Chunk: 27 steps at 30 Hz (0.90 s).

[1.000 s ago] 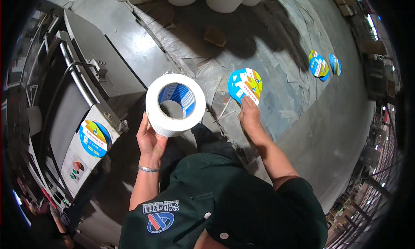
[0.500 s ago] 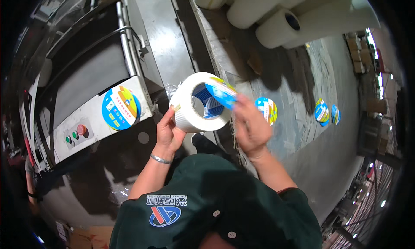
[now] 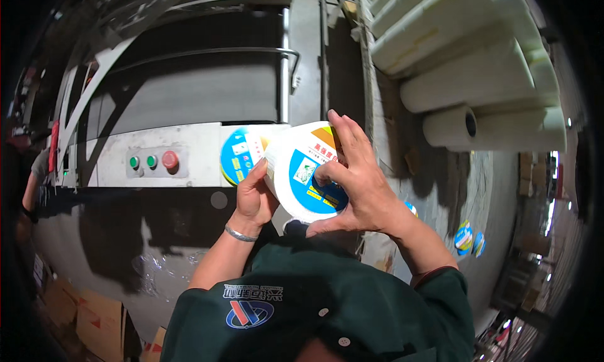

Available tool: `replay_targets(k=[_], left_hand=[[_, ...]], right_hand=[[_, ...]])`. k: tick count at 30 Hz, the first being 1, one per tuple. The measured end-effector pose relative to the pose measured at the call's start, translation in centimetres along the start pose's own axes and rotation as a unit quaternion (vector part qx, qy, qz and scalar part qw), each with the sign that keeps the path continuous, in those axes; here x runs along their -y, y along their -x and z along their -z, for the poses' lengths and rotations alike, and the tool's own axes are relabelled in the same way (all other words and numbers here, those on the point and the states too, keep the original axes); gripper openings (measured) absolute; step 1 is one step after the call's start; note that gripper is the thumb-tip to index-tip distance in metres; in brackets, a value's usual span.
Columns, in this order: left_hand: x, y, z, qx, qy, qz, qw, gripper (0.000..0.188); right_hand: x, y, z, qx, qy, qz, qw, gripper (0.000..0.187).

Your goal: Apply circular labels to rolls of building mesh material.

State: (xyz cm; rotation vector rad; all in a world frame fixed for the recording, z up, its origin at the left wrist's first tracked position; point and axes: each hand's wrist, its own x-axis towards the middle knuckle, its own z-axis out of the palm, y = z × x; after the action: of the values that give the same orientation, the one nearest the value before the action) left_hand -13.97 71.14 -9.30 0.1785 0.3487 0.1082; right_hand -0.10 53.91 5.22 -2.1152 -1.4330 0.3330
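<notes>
Left hand (image 3: 253, 205) closed on the white roll (image 3: 282, 179) at mid-view from eight o'clock, the right hand (image 3: 366, 189), spread wide at three o'clock, seems to be seating the round label (image 3: 306, 186), which next calls for even pressing.

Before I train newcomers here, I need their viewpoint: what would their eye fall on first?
Probably the white roll in the middle, held by the left hand, with the right hand spread over a colourful disc on its face. Next, the red button on the pale panel at left, then the large pale rolls at upper right.
</notes>
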Motion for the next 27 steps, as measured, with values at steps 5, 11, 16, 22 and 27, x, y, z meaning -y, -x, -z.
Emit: replay_targets(k=[5,11,16,22,27], left_hand=[[-7.5,-1.8,-0.6,-0.009,-0.044,-0.057,0.997,0.051],[-16.5,-5.0,-2.1,-0.054,-0.168,-0.171,0.969,0.079],[-22.8,-6.0,-1.7,-0.065,-0.344,-0.287,0.892,0.112],[-26.8,-4.2,0.0,-0.089,-0.368,-0.316,0.870,0.102],[-28.1,-3.4,1.1,-0.105,-0.353,-0.329,0.870,0.093]], right_hand=[[1.4,-9.6,-1.5,-0.010,-0.001,0.033,0.999,0.071],[0.7,-23.7,-1.6,-0.036,-0.085,0.087,0.992,0.059],[-6.6,-36.8,-5.3,-0.180,-0.075,-0.074,0.978,0.061],[-13.0,-48.3,-9.7,-0.187,0.141,-0.233,0.944,0.070],[-11.4,-51.3,-14.1,-0.213,0.136,-0.224,0.941,0.083]])
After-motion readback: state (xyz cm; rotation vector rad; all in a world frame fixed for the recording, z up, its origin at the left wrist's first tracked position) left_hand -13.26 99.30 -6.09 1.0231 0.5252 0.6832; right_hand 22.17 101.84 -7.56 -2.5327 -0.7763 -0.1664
